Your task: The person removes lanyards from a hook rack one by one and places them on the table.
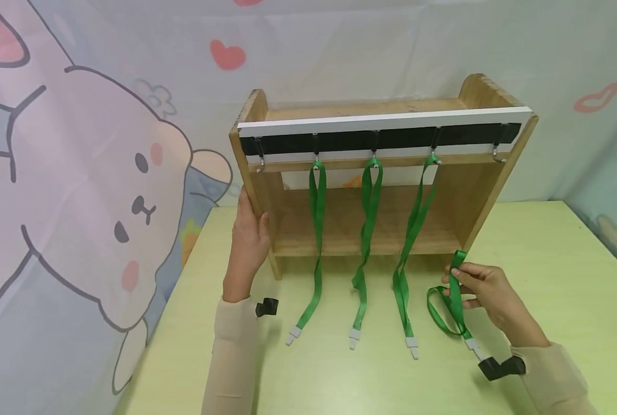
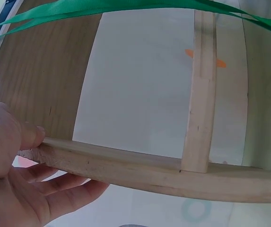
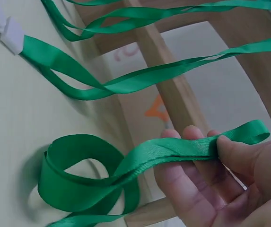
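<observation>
A wooden rack (image 1: pixel 342 223) stands on a yellow-green table (image 1: pixel 542 259) before cartoon-printed cloth (image 1: pixel 334 57).

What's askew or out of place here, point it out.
The cartoon animal on the backdrop, left of the wooden shelf, lies on its side, one eye above the other, as if the print were hung sideways. The hanging green lanyards show no visible damage.

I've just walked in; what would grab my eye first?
Probably three green lanyards hanging from the middle hooks on a wooden shelf. Below right, the right hand pinches a fourth lanyard; the left hand grips the shelf's left side. A big cartoon animal fills the left of the backdrop.
</observation>
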A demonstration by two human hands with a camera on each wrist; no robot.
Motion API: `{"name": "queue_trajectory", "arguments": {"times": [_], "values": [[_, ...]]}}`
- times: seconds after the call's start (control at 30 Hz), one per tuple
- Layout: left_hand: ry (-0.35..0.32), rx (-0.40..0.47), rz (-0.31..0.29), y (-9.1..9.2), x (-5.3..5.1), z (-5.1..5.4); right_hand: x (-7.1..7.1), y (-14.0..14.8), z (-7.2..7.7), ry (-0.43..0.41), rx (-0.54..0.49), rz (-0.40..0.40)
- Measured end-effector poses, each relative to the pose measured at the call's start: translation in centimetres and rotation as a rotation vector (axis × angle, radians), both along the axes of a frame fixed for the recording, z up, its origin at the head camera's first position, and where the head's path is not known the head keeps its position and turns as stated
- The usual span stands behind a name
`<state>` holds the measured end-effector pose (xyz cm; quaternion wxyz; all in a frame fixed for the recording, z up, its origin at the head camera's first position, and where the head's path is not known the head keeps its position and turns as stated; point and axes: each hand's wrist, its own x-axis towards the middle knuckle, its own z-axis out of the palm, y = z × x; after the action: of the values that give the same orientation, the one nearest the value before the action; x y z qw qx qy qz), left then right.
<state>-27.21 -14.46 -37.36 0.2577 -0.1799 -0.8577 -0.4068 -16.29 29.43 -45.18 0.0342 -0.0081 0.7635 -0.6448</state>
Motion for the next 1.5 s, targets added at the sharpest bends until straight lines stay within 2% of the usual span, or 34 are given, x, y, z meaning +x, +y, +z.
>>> {"name": "queue_trajectory", "arguments": {"times": [0.2,0.5,0.73,1.13,1.3,1.5], "values": [[0.036,-0.015,-0.007,0.1,-0.3,0.1,-0.4,0.1,-0.6,-0.049,0.021,-0.002],[0.036,-0.015,0.002,0.1,-0.1,0.1,-0.4,0.6,-1.3,-0.113,0.051,-0.01],[0.021,-0.006,0.002,0.1,0.0,-0.1,-0.2,0.1,-1.3,-0.112,0.085,0.0],[0.065,-0.011,-0.008,0.2,0.2,0.2,-0.5,0.0,-1.9,-0.106,0.176,-0.045],[0.066,-0.006,-0.01,0.2,0.3,0.4,-0.6,0.0,-2.2,-0.086,0.202,-0.033],[0.058,-0.003,-0.005,0.2,0.3,0.2,-0.5,-0.2,-2.3,-0.131,0.214,-0.001]]}}
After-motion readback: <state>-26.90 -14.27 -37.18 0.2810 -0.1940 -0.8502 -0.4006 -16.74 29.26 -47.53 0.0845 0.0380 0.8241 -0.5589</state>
